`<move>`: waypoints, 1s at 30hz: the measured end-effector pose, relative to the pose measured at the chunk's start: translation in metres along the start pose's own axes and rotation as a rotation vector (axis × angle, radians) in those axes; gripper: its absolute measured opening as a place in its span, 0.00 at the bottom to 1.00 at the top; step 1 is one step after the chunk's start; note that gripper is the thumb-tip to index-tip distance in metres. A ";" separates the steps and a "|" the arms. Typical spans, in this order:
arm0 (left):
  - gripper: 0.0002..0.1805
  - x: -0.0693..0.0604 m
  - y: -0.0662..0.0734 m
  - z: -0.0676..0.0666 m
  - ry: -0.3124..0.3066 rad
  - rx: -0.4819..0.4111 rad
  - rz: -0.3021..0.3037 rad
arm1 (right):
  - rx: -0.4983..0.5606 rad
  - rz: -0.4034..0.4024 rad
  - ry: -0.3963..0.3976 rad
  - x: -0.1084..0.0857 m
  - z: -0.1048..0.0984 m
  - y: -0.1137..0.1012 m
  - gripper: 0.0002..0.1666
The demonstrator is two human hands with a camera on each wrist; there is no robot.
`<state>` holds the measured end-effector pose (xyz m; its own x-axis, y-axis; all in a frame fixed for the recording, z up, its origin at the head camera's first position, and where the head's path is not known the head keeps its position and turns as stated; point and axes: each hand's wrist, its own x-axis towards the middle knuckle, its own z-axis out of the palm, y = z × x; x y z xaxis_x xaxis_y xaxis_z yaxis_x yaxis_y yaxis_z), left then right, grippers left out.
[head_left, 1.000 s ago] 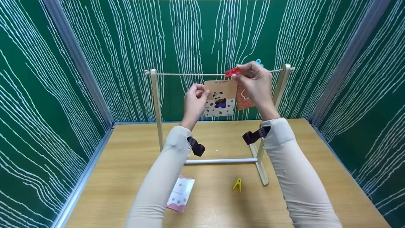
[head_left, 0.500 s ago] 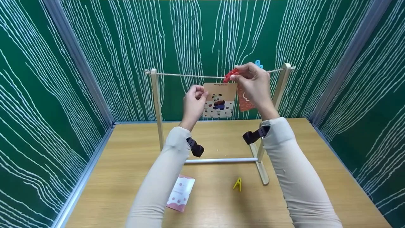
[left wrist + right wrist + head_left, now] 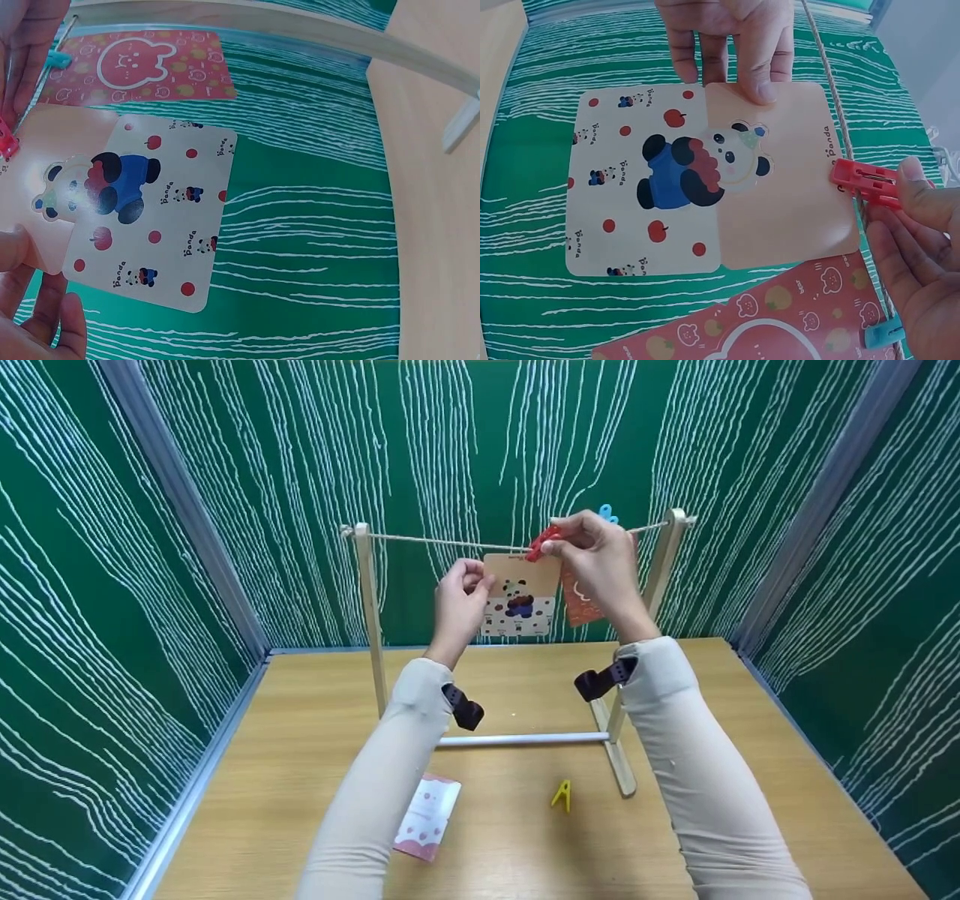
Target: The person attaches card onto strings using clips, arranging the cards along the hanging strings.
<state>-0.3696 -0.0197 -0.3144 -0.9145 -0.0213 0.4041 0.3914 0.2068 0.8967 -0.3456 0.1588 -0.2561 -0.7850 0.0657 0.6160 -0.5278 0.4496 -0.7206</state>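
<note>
My left hand (image 3: 460, 607) pinches the left edge of a panda card (image 3: 519, 607), peach on top and white with small prints below. The card hangs upright just under the rope (image 3: 442, 541). With thumb and fingers, my right hand (image 3: 606, 562) grips a red clothespin (image 3: 866, 182). Its tip overlaps the card's top edge, and the rope runs across the clothespin. Beside the panda card, a red bear-print card (image 3: 161, 67) hangs from the rope by a blue clothespin (image 3: 883, 333). In the head view, my right hand partly covers that red card.
Two wooden posts (image 3: 370, 622) hold the rope, with a white bar (image 3: 525, 739) low between them. On the tabletop (image 3: 300, 780) lie a yellow clothespin (image 3: 562, 796) and a pink-and-white card (image 3: 429, 819), partly behind my left sleeve. Green walls with white lines surround the table.
The red clothespin has tilted and moved down from the rope onto the panda card's top edge. The rope sags slightly more there. My left hand has hardly moved.
</note>
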 end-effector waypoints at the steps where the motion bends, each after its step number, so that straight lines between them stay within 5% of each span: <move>1: 0.07 0.000 0.000 0.000 0.000 0.000 -0.002 | -0.006 -0.001 -0.005 0.000 0.000 0.000 0.15; 30: 0.07 -0.002 -0.008 0.001 -0.020 -0.018 -0.024 | -0.112 -0.082 -0.065 -0.002 0.005 0.002 0.17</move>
<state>-0.3711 -0.0200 -0.3228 -0.9253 -0.0060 0.3792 0.3714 0.1885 0.9091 -0.3467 0.1550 -0.2607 -0.7621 -0.0315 0.6467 -0.5544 0.5476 -0.6267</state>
